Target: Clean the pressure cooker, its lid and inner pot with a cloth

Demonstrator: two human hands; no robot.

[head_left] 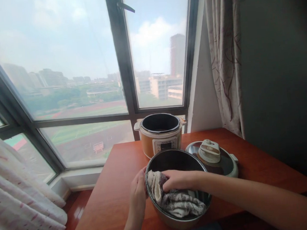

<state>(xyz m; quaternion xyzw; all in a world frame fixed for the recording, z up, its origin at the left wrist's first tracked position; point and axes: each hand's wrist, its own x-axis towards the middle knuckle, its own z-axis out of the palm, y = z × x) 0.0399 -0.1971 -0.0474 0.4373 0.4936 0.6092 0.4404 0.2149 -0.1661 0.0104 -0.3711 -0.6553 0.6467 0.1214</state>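
A dark inner pot (176,159) is tilted toward me at the front of the table. My left hand (139,186) grips its left rim, thumb and fingers closed on the edge. Inside the pot, my right hand (174,180) is closed on a grey and white cloth (180,200), pressing it near the left inner wall. Part of the cloth spreads along the pot's near side. The right fingertips are hidden in its folds. Behind the pot stands an electric pressure cooker (148,143) with its top uncovered and a control panel on the front.
The cooker's lid (225,160) lies on the reddish-brown table (108,191), right of the pot, handle upward. Large windows (81,64) rise beyond the table. Curtains hang at the left (19,194) and right (225,61).
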